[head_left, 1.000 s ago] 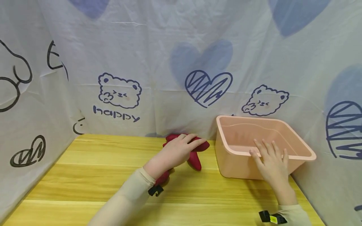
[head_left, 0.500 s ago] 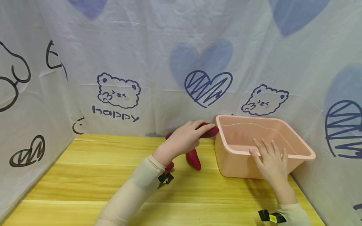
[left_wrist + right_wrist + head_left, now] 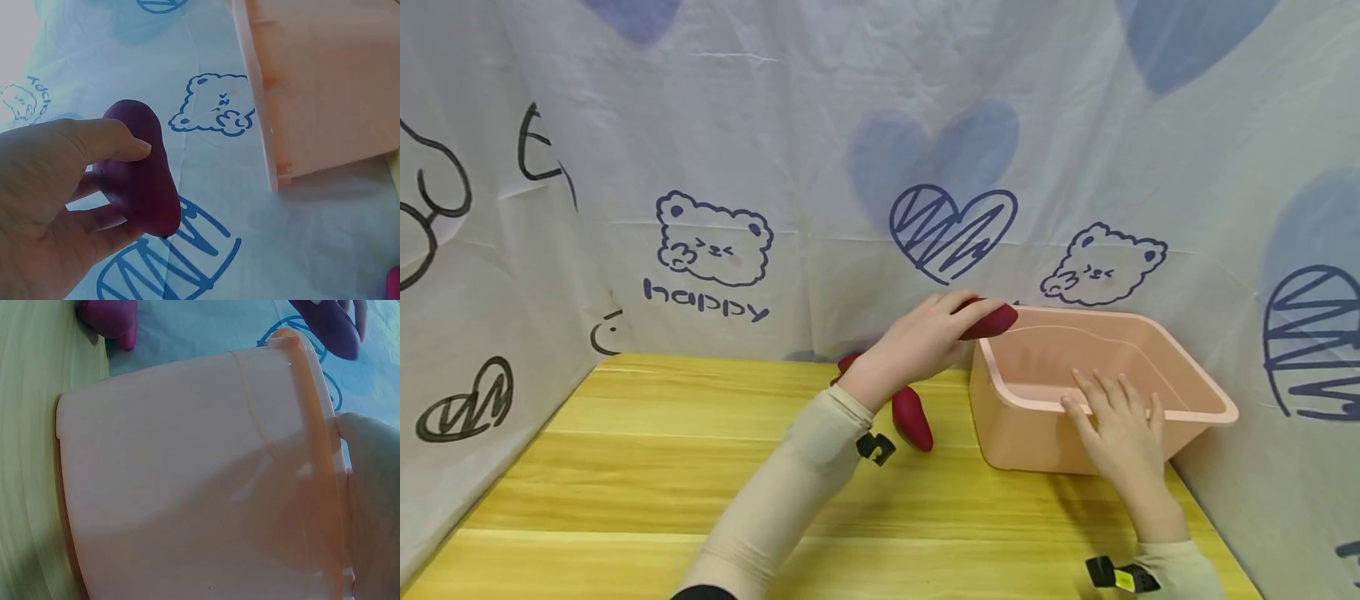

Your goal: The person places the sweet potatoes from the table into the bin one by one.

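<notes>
We're seeing the left hand [image 3: 928,342] gripping a dark red oblong piece [image 3: 140,175] just beside the left rim of the pink bin [image 3: 1026,442], apart from it. Fingers are curling round the piece, thumb lying across one face, others along the opposite side; one end is sticking out past them toward the bin. We're finding the right hand [image 3: 1120,433] spreading nearly straight fingers over the bin's near rim. Left of the bin, a loose red piece [image 3: 912,419] is lying on the wooden table [image 3: 625,475]; another red piece [image 3: 847,362] is showing partly behind the left arm.
</notes>
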`<action>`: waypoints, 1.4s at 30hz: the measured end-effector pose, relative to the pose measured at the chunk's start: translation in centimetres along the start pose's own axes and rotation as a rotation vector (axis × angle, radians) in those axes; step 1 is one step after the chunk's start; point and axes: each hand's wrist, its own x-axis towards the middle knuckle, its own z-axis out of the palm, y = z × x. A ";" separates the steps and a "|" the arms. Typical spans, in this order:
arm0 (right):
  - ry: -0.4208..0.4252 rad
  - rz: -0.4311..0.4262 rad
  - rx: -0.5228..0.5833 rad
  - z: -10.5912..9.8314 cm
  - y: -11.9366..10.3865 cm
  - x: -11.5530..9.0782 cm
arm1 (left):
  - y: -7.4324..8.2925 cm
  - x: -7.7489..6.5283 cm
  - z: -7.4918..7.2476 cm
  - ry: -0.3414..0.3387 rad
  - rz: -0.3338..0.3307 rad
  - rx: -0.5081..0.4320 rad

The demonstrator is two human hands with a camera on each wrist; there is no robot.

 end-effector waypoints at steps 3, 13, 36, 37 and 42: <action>0.007 -0.003 0.003 0.0 0.1 0.1 | 0.3 0.9 0.1 0.004 -0.003 -0.005; 0.008 0.005 -0.006 0.0 0.3 0.0 | 0.8 3.5 1.6 -0.024 -0.080 -0.073; 0.000 0.006 -0.017 0.1 0.3 0.1 | 3.0 7.1 8.3 0.023 -0.296 -0.335; -0.003 0.007 -0.017 0.1 0.3 0.1 | 3.1 7.2 8.6 0.019 -0.295 -0.340; -0.002 0.008 -0.018 0.2 0.4 0.1 | 3.6 7.4 10.2 -0.020 -0.299 -0.363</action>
